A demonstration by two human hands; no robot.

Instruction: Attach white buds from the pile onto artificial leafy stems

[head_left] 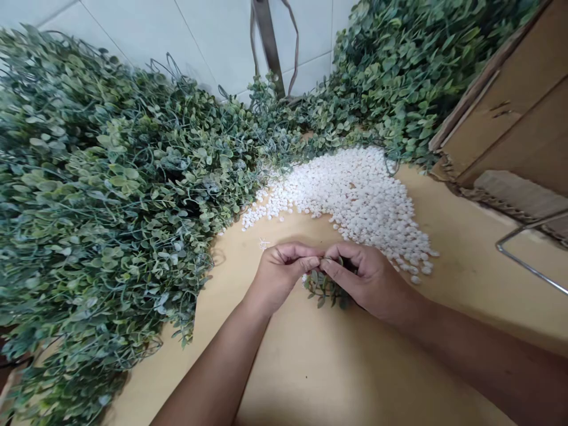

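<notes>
Close together at the middle of the table, both hands meet fingertip to fingertip. My right hand (370, 275) is closed on a small sprig of artificial green leaves (326, 287), which hangs below the fingers. My left hand (284, 269) pinches with thumb and forefinger right beside it; what sits between those fingertips is hidden. Just beyond the hands lies a spread pile of small white round plastic pieces (350, 186). A tiny white branched scrap (264, 243) rests on the table near my left hand.
A large heap of artificial foliage (110, 177) covers the left side, and more greenery (399, 77) stands at the back right. At right are a cardboard box (510, 112) and a bent metal wire (532, 269). Behind is a tiled wall (199, 35) with a dark upright bar (268, 44).
</notes>
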